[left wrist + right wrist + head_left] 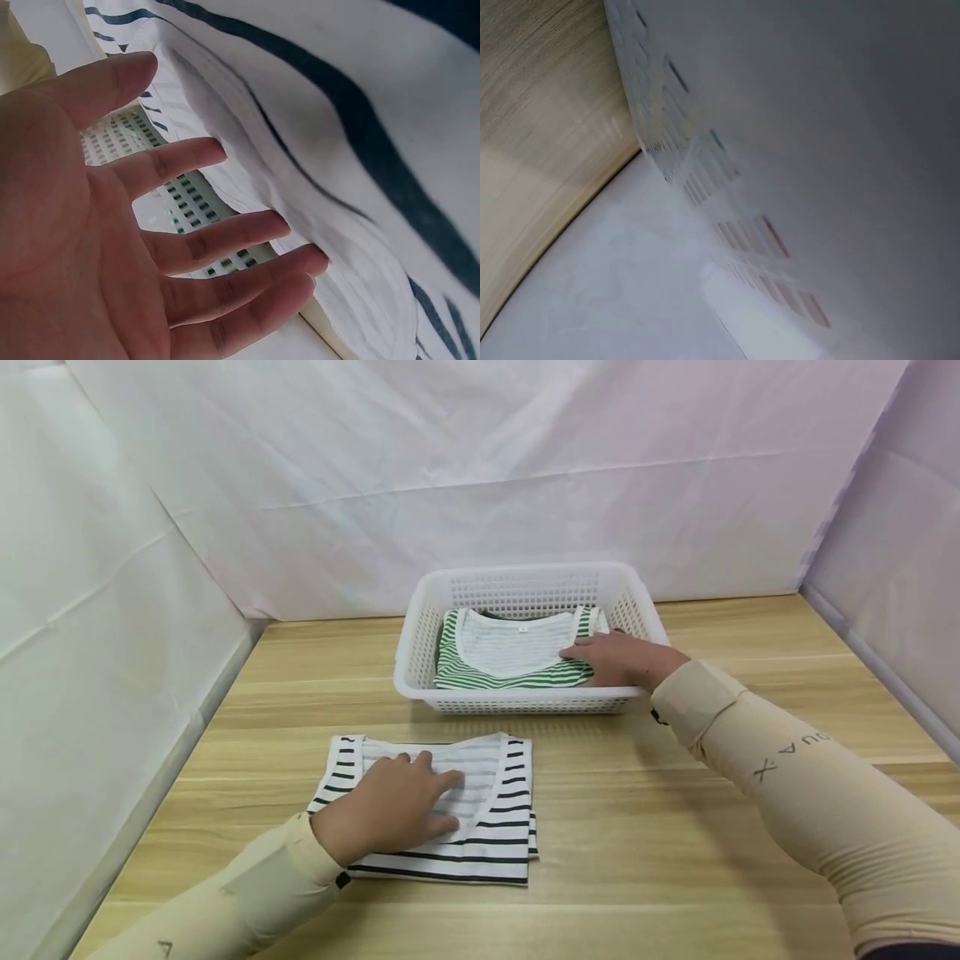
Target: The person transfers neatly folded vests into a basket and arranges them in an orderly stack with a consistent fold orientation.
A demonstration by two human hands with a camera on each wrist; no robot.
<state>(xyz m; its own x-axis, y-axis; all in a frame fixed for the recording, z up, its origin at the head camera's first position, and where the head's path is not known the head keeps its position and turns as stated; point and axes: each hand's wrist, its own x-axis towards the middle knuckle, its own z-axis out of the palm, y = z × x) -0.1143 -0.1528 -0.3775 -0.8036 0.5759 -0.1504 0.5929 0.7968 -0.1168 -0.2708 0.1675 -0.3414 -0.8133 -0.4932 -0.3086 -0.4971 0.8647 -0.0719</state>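
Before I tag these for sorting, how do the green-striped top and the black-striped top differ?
The green-striped top has narrow, close stripes; the black-striped top has stripes set farther apart. The green-striped top lies inside the white basket; the black-striped top lies on the wooden table. The right hand is at the green-striped top, the left hand at the black-striped top. Both look folded, with white-edged necklines showing.

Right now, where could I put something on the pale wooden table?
The pale wooden table is bare between the folded black-striped white shirt and the beige right sleeve, and left of the white plastic basket. Crowded: inside the basket, with the folded green-striped shirt and right hand, and under the left hand.
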